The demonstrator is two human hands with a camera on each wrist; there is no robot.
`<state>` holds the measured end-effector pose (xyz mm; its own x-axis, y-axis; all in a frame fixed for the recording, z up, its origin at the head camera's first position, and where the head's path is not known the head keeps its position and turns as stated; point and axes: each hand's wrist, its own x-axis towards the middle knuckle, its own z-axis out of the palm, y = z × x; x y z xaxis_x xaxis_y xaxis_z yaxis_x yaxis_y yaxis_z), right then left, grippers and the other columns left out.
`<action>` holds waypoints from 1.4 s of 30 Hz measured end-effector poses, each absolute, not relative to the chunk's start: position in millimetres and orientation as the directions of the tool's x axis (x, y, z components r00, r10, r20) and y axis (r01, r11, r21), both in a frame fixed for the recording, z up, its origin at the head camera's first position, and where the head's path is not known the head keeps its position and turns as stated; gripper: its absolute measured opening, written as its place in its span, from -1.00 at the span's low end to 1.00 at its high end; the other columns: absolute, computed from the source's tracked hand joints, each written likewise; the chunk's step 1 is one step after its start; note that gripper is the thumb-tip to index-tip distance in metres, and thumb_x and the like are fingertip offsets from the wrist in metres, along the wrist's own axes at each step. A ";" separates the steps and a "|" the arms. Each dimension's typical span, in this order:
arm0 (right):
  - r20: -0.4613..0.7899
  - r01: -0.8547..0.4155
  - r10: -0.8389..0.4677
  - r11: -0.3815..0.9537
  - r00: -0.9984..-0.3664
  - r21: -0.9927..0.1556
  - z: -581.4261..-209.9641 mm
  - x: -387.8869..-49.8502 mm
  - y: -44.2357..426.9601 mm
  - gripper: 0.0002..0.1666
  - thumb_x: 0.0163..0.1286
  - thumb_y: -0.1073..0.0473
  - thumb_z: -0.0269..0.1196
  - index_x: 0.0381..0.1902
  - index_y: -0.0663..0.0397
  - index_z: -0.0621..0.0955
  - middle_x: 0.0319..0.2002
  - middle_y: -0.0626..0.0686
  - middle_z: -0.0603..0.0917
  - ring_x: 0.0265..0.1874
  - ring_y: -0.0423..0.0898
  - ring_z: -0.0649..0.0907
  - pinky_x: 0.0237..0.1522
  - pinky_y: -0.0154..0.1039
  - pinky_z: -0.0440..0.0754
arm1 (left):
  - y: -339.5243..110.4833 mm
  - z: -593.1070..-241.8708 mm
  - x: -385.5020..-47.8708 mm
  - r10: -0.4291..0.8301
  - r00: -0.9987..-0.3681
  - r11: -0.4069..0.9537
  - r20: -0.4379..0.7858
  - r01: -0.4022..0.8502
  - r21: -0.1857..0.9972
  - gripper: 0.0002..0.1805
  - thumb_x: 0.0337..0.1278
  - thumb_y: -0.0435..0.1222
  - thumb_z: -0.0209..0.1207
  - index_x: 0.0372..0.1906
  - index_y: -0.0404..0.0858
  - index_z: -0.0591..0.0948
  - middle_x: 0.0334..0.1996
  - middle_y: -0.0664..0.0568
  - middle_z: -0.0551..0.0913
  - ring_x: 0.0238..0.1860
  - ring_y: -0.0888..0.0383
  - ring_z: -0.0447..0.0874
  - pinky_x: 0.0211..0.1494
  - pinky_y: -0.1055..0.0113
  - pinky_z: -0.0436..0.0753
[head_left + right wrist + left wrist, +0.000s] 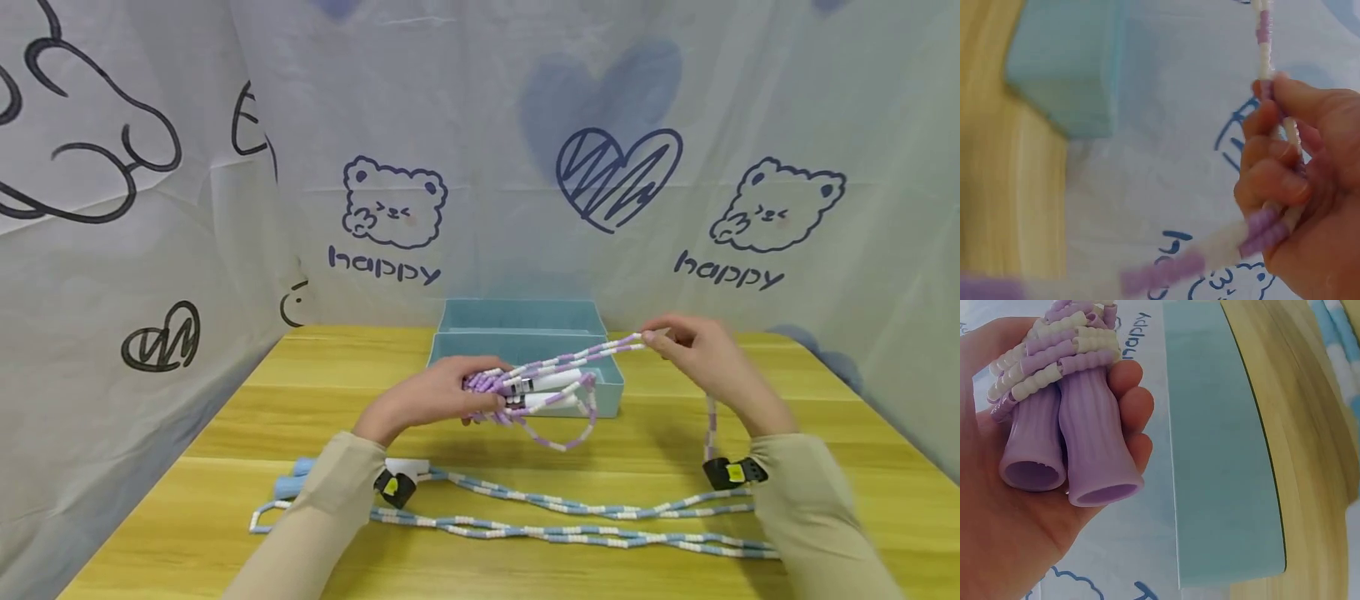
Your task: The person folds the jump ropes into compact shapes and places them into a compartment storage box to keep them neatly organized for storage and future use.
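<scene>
My left hand (pixel 438 392) grips the two handles of a purple-and-white beaded jump rope (pixel 555 364); in the left wrist view both purple handle ends (pixel 1100 437) point toward the camera. Beaded rope is wound around the handles, and a loop hangs off their white ends. Up and to the right, my right hand (pixel 701 354) pinches the rope, which runs in strands between both hands. Its curled fingers (pixel 1269 181) hold more of the rope in the right wrist view, and a length hangs below that hand.
Behind my hands stands an open light-blue box (pixel 525 321) with its lid raised. Across the front of the wooden table (pixel 225 442) lies a blue-and-white beaded jump rope (pixel 540 531), its blue handles (pixel 288 487) at the left, partly behind my left forearm. A printed cloth (pixel 487 233) hangs behind.
</scene>
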<state>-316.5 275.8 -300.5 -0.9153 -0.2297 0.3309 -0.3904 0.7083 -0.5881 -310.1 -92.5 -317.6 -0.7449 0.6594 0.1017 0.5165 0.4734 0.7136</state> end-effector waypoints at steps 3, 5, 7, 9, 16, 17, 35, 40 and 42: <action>0.305 -0.389 -0.265 0.787 -0.914 -0.479 -310.0 -322.7 269.1 -0.63 0.48 -0.12 0.16 -0.06 0.01 0.68 -0.40 0.00 0.61 -0.44 -0.04 0.50 -0.44 -0.17 0.45 | -93.6 -317.8 -309.9 0.670 -0.738 0.467 0.079 0.502 0.728 -0.56 0.24 -0.05 0.20 0.22 0.12 0.53 -0.16 0.05 0.62 -0.37 0.07 0.64 -0.29 0.09 0.67; 0.259 -0.383 -0.292 0.803 -0.921 -0.457 -315.5 -325.2 264.9 -0.68 0.46 -0.07 0.20 -0.10 0.01 0.70 -0.39 -0.03 0.64 -0.41 -0.06 0.54 -0.42 -0.16 0.50 | -93.8 -318.4 -309.6 0.678 -0.732 0.448 0.066 0.483 0.753 -0.57 0.23 -0.05 0.20 0.21 0.14 0.53 -0.15 0.02 0.61 -0.37 0.05 0.65 -0.26 0.00 0.67; 0.227 -0.382 -0.311 0.810 -0.923 -0.446 -320.0 -326.7 261.7 -0.73 0.43 -0.01 0.24 -0.11 0.02 0.72 -0.42 -0.05 0.65 -0.42 -0.07 0.56 -0.42 -0.17 0.51 | -93.3 -318.4 -309.1 0.684 -0.727 0.415 0.060 0.455 0.788 -0.55 0.24 -0.06 0.21 0.23 0.20 0.51 -0.11 -0.02 0.60 -0.34 0.02 0.66 -0.23 -0.06 0.66; 0.197 -0.379 -0.324 0.811 -0.925 -0.446 -323.0 -327.2 259.6 -0.76 0.43 0.03 0.25 -0.12 0.02 0.73 -0.44 -0.06 0.64 -0.44 -0.09 0.56 -0.43 -0.18 0.52 | -92.7 -318.1 -308.9 0.689 -0.721 0.382 0.071 0.444 0.810 -0.49 0.26 -0.06 0.21 0.30 0.26 0.44 -0.02 -0.02 0.56 -0.30 -0.01 0.66 -0.18 -0.06 0.65; 0.150 -0.409 -0.383 0.808 -0.911 -0.423 -329.4 -328.3 251.6 -0.78 0.43 0.08 0.25 -0.14 0.06 0.72 -0.49 -0.09 0.63 -0.50 -0.11 0.56 -0.47 -0.19 0.51 | -90.8 -315.8 -308.1 0.713 -0.698 0.331 0.067 0.420 0.845 -0.42 0.33 -0.03 0.18 0.37 0.47 0.31 0.10 -0.03 0.47 -0.22 -0.16 0.64 -0.23 0.04 0.67; 0.145 -0.411 -0.387 0.809 -0.911 -0.421 -330.7 -328.5 250.3 -0.79 0.43 0.10 0.25 -0.14 0.07 0.72 -0.50 -0.09 0.62 -0.50 -0.11 0.56 -0.46 -0.19 0.51 | -90.9 -315.8 -308.1 0.718 -0.693 0.324 0.066 0.417 0.849 -0.44 0.34 -0.04 0.17 0.36 0.45 0.33 0.09 -0.04 0.48 -0.21 -0.19 0.63 -0.24 0.05 0.67; -0.025 -0.519 -0.636 0.650 -0.771 -0.555 -331.8 -314.9 219.3 -0.79 0.41 0.11 0.27 -0.18 0.08 0.77 -0.38 0.00 0.71 -0.52 -0.16 0.44 -0.42 -0.27 0.40 | -92.6 -315.8 -313.8 0.504 -0.840 0.421 0.199 0.440 0.793 -0.58 0.24 -0.12 0.27 0.15 0.27 0.47 -0.11 -0.07 0.57 -0.26 -0.09 0.63 -0.33 0.12 0.67; -0.056 -0.554 -0.727 0.568 -0.685 -0.608 -325.1 -301.0 201.4 -0.79 0.39 0.06 0.29 -0.12 -0.02 0.77 -0.35 -0.04 0.71 -0.45 -0.19 0.51 -0.38 -0.31 0.50 | -89.1 -317.7 -315.1 0.459 -0.862 0.503 0.217 0.454 0.736 -0.59 0.23 -0.06 0.28 0.14 0.26 0.47 -0.23 -0.02 0.61 -0.35 -0.05 0.64 -0.38 0.15 0.66; -0.042 -0.570 -0.751 0.535 -0.659 -0.624 -320.5 -295.5 194.2 -0.79 0.40 0.02 0.28 -0.11 -0.11 0.76 -0.33 -0.07 0.71 -0.42 -0.19 0.54 -0.35 -0.29 0.53 | -87.4 -318.8 -315.4 0.444 -0.867 0.543 0.228 0.462 0.701 -0.59 0.22 -0.03 0.27 0.14 0.27 0.47 -0.29 0.01 0.63 -0.41 0.01 0.63 -0.40 0.16 0.65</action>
<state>-295.5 194.2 -320.5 -0.6591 -0.7509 -0.0421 -0.5695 0.5349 -0.6241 -315.4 -87.4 -318.8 -0.8667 0.4439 0.2275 0.4623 0.5433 0.7008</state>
